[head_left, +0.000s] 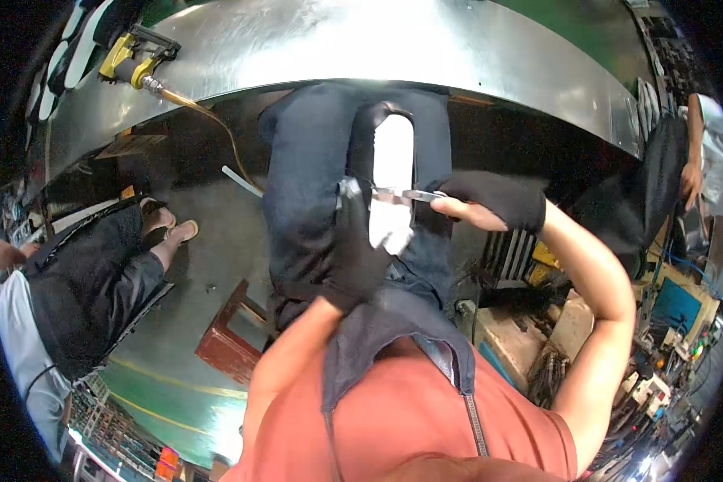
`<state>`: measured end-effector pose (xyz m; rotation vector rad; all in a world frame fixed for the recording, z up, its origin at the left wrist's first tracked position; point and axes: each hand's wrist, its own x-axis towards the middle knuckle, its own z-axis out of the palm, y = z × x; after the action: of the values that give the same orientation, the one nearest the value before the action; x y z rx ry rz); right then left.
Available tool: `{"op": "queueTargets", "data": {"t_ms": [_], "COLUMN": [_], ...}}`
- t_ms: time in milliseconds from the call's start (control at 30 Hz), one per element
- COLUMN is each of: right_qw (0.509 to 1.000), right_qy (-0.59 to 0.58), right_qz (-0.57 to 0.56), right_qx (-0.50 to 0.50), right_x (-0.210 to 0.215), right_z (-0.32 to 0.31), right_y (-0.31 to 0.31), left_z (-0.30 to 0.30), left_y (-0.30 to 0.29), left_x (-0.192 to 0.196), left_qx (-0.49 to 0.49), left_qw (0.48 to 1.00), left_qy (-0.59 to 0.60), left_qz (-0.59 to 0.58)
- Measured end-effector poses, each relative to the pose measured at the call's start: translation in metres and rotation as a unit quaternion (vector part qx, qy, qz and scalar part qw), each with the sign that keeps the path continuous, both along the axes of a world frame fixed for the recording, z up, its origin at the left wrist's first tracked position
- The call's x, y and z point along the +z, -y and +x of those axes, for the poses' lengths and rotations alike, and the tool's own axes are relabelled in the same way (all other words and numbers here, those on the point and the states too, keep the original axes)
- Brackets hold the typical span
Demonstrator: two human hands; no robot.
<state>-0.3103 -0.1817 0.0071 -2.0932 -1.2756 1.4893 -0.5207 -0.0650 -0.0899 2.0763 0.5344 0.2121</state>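
Note:
Between my knees rests a dark shoe upper (363,143) with a long white bottom (394,153) facing up. My left hand (357,253), in a black glove, is wrapped along its near left side and steadies it. From the right comes my right hand (490,201), in a black glove with bare fingertips. It grips a slim metal hand tool (422,195) whose tip crosses the white bottom near its middle. The tool's exact kind is too small to make out. Some crumpled white material (390,229) shows at the near end, partly behind my left fingers.
A metal bench (313,48) curves across in front of my knees. On its left lies a yellow air nailer (132,60) with a hose (197,106) hanging down. A red-brown stool (233,333) stands left; machinery (659,337) is right. People sit on both sides.

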Motion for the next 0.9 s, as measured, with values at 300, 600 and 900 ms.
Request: {"op": "queueTargets", "data": {"t_ms": [300, 600, 900], "right_qw": [0.946, 0.985, 0.950], "right_qy": [0.236, 0.101, 0.210], "right_qz": [0.169, 0.107, 0.108], "right_qx": [0.146, 0.090, 0.204], "right_x": [-0.074, -0.055, 0.082], "right_z": [0.023, 0.016, -0.012], "right_y": [0.000, -0.001, -0.071], "left_z": [-0.001, 0.038, 0.026], "left_y": [-0.016, -0.015, -0.033], "left_x": [-0.035, -0.040, -0.048], "left_qx": [-0.061, 0.099, -0.024], "left_qw": [0.998, 0.995, 0.998], "left_qy": [0.004, 0.006, -0.053], "left_qz": [-0.014, -0.025, -0.003]}}
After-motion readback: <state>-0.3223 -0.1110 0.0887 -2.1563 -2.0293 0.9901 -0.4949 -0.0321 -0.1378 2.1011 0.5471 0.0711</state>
